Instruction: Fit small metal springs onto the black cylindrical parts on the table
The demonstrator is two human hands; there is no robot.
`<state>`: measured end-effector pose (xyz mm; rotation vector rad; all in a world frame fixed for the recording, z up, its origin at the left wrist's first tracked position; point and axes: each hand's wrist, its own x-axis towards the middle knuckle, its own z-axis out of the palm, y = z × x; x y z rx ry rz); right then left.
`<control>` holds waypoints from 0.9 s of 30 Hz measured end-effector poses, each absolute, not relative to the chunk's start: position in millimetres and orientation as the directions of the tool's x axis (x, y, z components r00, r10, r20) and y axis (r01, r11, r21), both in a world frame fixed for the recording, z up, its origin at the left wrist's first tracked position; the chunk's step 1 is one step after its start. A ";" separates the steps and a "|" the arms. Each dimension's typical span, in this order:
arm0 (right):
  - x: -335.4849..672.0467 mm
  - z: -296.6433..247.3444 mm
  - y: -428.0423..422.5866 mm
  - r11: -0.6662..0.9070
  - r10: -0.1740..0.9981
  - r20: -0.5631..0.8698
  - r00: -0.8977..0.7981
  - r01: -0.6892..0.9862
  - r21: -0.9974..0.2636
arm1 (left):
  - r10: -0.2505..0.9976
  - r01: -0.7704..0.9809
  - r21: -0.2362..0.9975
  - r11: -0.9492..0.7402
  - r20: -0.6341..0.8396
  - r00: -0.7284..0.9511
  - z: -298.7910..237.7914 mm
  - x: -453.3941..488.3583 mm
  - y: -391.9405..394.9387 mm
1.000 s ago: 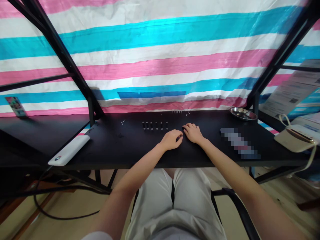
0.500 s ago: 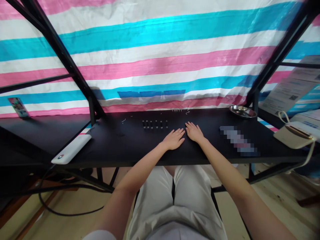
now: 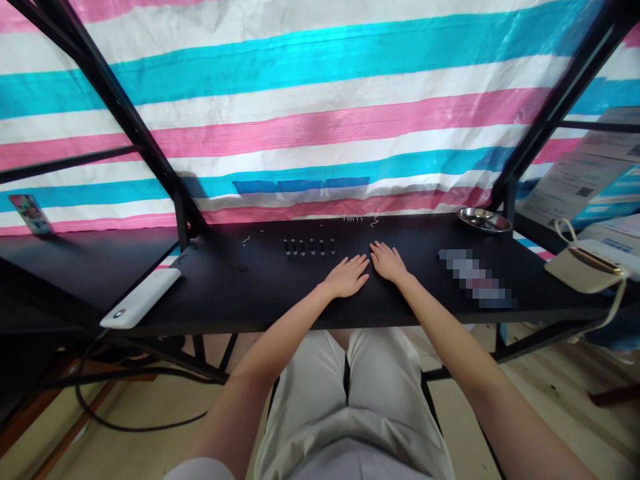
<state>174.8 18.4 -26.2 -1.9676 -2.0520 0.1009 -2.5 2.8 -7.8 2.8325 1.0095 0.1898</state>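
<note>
My left hand lies flat on the black table, fingers stretched out, holding nothing. Close beside it my right hand also rests flat with its fingers extended. Left of the hands and a little farther back stands a row of several small dark cylinders with pale ends. At the table's back edge is another row of several tiny metallic pieces, too small to name. Near them lies a thin white squiggly strand. Another thin white scrap is farther left.
A shiny metal dish sits at the back right, with a blurred-out flat item in front of it. A beige bag lies at the right end. A white power strip or similar bar with a cable is at the left. Black frame posts flank the table.
Both hands stay in the same place on the table. Only the camera view has shifted slightly.
</note>
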 end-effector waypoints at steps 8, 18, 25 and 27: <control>175.2 -28.3 19.4 0.093 0.971 0.240 -0.024 0.956 -0.280 | 0.615 0.570 0.229 -0.789 0.288 0.734 -6.0 -5.6 3.2; 143.7 -15.9 28.2 0.374 0.895 0.368 -0.252 0.874 -0.311 | 0.686 0.646 0.439 -0.624 0.704 0.185 2.6 -17.5 7.5; 100.5 -8.2 48.7 0.356 0.917 0.293 -0.270 0.885 -0.299 | 0.764 0.525 0.670 -0.524 0.642 -0.058 9.2 -29.6 16.0; 94.6 -9.2 55.7 0.346 0.923 0.281 -0.262 0.884 -0.315 | 0.777 0.527 0.681 -0.509 0.627 -0.060 9.6 -30.5 16.2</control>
